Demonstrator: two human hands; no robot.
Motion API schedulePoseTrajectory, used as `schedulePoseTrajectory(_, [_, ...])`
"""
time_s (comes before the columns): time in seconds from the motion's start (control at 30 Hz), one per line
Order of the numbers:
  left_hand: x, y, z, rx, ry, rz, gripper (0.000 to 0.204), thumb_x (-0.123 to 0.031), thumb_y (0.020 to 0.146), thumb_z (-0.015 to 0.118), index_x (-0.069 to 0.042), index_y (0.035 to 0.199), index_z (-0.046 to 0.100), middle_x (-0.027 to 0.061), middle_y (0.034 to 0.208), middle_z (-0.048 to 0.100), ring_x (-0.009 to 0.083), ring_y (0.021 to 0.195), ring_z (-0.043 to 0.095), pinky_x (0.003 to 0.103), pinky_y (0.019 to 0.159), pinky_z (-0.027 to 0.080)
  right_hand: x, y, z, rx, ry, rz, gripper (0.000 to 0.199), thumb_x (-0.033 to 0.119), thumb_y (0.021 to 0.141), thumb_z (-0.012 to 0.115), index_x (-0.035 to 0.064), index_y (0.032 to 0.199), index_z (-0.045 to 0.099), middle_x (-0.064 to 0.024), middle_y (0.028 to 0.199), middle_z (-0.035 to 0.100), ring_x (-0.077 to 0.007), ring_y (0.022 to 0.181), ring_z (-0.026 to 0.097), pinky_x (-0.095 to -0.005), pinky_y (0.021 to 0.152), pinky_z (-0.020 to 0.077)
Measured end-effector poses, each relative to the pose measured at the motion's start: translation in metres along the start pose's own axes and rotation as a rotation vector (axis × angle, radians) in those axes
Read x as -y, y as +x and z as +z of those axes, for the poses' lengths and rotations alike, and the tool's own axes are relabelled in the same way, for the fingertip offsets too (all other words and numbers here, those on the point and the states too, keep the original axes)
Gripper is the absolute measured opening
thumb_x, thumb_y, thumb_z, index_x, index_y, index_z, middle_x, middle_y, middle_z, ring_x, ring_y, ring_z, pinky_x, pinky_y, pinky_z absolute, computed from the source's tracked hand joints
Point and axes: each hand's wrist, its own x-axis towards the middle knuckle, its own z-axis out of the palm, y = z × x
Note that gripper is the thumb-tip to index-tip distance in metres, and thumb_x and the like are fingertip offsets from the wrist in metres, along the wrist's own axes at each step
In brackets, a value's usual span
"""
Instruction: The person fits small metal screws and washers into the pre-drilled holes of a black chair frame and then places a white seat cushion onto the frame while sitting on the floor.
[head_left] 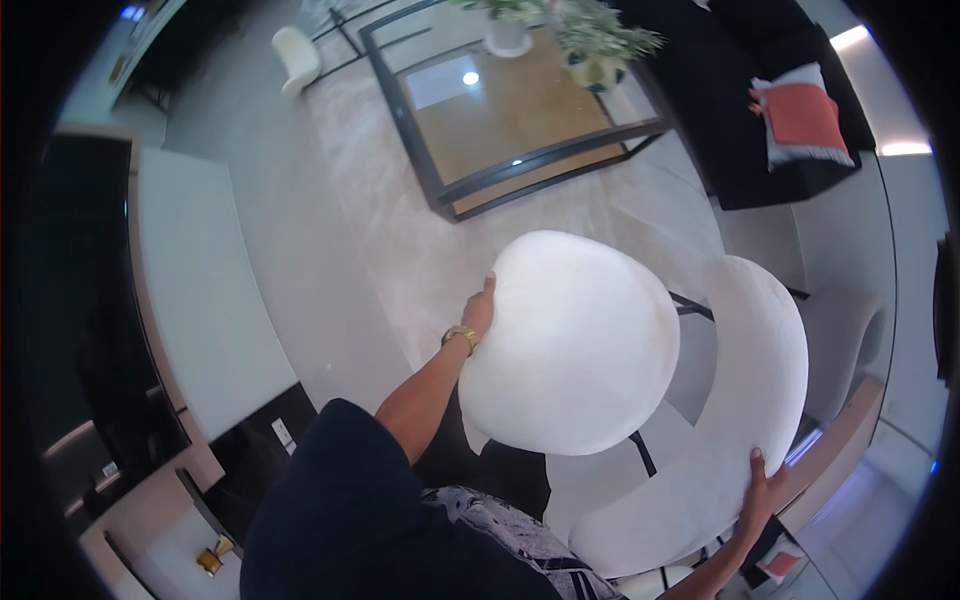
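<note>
A white upholstered chair fills the middle of the view, with a rounded seat point(575, 340) and a thick curved backrest point(765, 340) to its right. Black metal frame bars show between the two. My left hand point(482, 308), with a gold watch at the wrist, grips the seat's left edge; its fingertips are partly hidden under the rim. At the lower right, my right hand point(763, 492) holds the outer side of the backrest, thumb on the near face and fingers curled behind it. Most of the chair's legs are hidden.
A dark-framed glass coffee table point(440, 190) stands ahead on a pale rug point(370, 200), bearing potted plants point(610, 45). Beyond right is a black sofa point(740, 185) with a coral-and-white cushion point(800, 115). A low white cabinet point(200, 290) runs along the left. Another pale chair point(845, 345) stands at right.
</note>
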Motion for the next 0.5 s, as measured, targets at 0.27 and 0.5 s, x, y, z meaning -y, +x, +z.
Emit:
schedulePoseTrajectory(0.27, [0.066,-0.092,-0.182,-0.170,-0.375,-0.255,0.104,-0.081,0.095,0.032,0.014,0.128,0.061,0.0261,0.132,0.065,0.0362,0.124,0.060,0.040,0.107,0.043,0.192,-0.065,0.046,0.154,-0.261,-0.313,0.055,0.034,0.087,0.076,-0.0096,0.119,0.065,-0.0229,0.105,0.073,-0.0310,0.100,0.070,-0.0405,0.092,0.0510])
schedulePoseTrajectory(0.5, [0.185,-0.178,-0.341,-0.233,-0.617,-0.274,0.099,-0.078,0.097,0.035,0.005,0.151,0.043,0.0228,0.151,0.051,0.0316,0.142,0.046,0.037,0.119,0.033,0.268,-0.181,0.105,0.359,-0.269,-0.494,0.054,0.034,0.086,0.075,-0.0086,0.119,0.066,-0.0237,0.102,0.074,-0.0329,0.094,0.072,-0.0413,0.088,0.0530])
